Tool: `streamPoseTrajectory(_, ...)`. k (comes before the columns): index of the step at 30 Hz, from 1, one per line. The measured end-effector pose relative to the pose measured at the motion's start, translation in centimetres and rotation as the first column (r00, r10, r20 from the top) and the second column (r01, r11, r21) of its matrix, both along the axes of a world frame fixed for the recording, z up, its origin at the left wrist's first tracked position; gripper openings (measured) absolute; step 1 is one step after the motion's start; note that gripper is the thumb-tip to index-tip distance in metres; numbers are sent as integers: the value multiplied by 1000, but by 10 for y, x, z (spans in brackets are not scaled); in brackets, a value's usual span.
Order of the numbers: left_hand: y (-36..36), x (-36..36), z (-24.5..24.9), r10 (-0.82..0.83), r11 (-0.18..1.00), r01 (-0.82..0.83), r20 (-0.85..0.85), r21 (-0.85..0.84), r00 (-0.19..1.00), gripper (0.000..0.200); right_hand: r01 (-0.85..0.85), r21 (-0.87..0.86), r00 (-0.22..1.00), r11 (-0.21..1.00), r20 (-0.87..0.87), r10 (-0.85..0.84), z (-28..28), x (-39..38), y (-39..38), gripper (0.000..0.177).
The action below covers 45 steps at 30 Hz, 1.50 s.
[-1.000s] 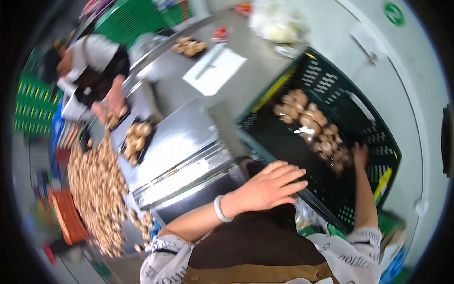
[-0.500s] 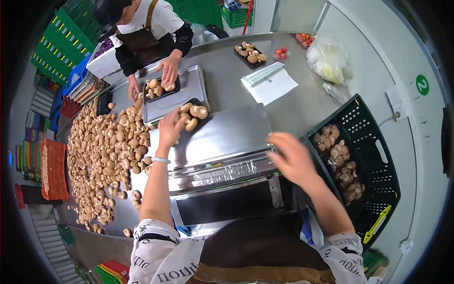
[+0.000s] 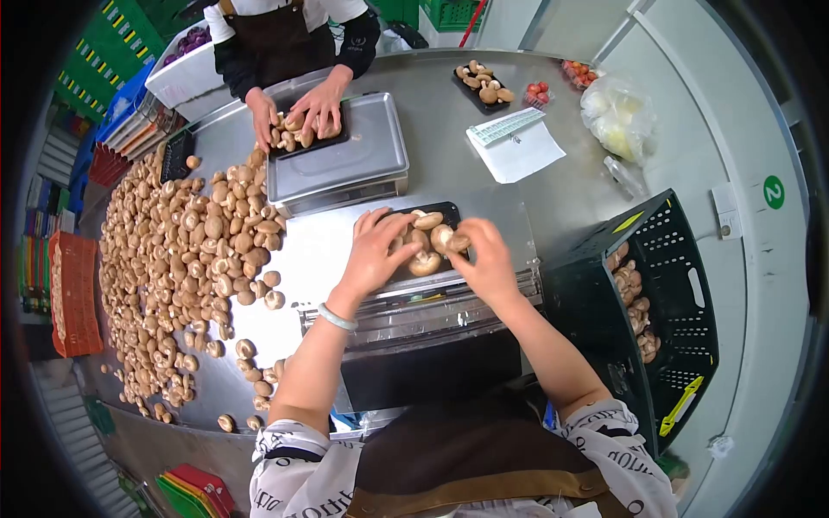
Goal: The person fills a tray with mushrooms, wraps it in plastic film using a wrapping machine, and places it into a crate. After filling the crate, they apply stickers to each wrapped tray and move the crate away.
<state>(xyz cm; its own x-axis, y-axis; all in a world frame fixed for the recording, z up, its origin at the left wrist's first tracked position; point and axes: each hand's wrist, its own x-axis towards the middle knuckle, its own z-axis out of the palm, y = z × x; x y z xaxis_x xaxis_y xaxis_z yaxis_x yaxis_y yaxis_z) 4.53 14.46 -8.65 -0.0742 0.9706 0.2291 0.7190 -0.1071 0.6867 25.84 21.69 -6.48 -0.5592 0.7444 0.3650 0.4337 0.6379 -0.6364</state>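
Note:
A black tray of mushrooms lies on the metal plate of the wrapping machine, right in front of me. My left hand rests over the tray's left side, fingers curved round the mushrooms there. At the right end, my right hand has its thumb and fingers closed on a mushroom. Plastic film shows on the roller below the plate. The tray's near edge is partly hidden by my hands and the mushrooms.
Loose mushrooms are heaped at left. Across the table, a co-worker's hands touch mushrooms in a tray on a scale. A dark green crate holds wrapped mushrooms at right. Paper and another mushroom tray lie farther back.
The near mushroom tray is now on the plate between my hands. My right hand has come in from the right and taken hold of a mushroom. The view has shifted.

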Motion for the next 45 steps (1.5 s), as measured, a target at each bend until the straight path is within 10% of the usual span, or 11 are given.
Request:
streamPoseTrajectory(4, 6, -4, -10, 77, 995, -88, 218, 39, 973, 37, -91, -188, 967, 978, -251, 42, 11, -31, 3, 34)
streamPoseTrajectory(9, 11, 4, -4, 237, 971, -235, 232, -41, 943, 33, -175, 20, 979, 984, -103, 176, -11, -31, 13, 27)
streamPoseTrajectory(17, 15, 11, -5, 393, 914, -295, 428, -278, 814, 35, -165, -229, 984, 959, -102, 145, -12, -16, 18, 16)
streamPoseTrajectory(21, -10, -12, -4, 236, 957, -290, 592, -4, 771, 44, -89, -236, 975, 968, -218, 37, -2, 15, 23, 19)
streamPoseTrajectory(24, -72, -47, -2, 482, 847, -519, 574, -112, 662, 26, 57, -364, 964, 930, -222, -146, 9, 72, 16, 14)
streamPoseTrajectory(28, -151, -40, -16, 755, 652, -704, 149, -282, 639, 20, 196, -383, 981, 903, 80, -179, -12, 123, 1, 19)
streamPoseTrajectory(32, -128, 9, -19, 538, 838, -535, -4, 109, 843, 30, 150, -122, 987, 981, 75, -141, -34, 89, 3, 32)
streamPoseTrajectory(37, -92, 35, -3, 373, 926, -377, -182, 14, 910, 38, 156, -386, 987, 909, 88, -132, -49, 25, 10, 38)
streamPoseTrajectory(45, -80, 51, -15, 625, 775, -632, 164, -13, 763, 44, 192, -443, 981, 875, 93, -169, -59, 20, 7, 35)
